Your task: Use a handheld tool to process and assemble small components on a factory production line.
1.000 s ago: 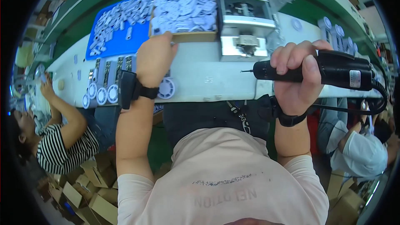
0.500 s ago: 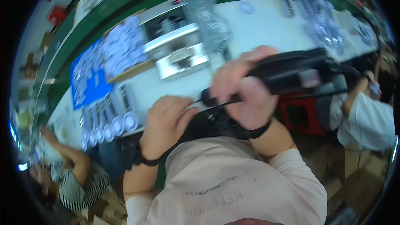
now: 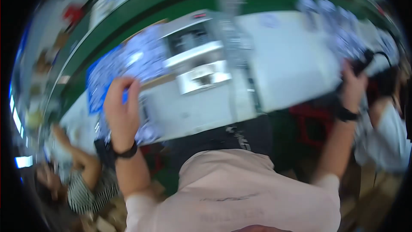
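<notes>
1. Head view, and yeah, plenty is looking smeared: your right hand (image 3: 354, 88) is gripping the black handheld tool (image 3: 364, 61), fingers wrapping around it, a dark cable (image 3: 383, 54) curving off it.
2. That tool is showing up near the right end of the white workbench (image 3: 292, 66), by the pale parts (image 3: 328, 17) bunching up over there.
3. Your left hand (image 3: 122, 109) is hovering in front of the blue tray (image 3: 94, 106) and the cardboard box (image 3: 159, 81), fingers curling. Can't tell if they're pinching anything, too blurry.
4. More pale pieces (image 3: 148, 132) are lying just beside that hand, at the bench's front edge.
5. Silver machine (image 3: 195, 53) is standing right next to the box, between your hands.
6. Neighbours: someone in a striped top (image 3: 88, 195) is working off to your left, someone in a white top (image 3: 388, 135) is showing off to your right.
</notes>
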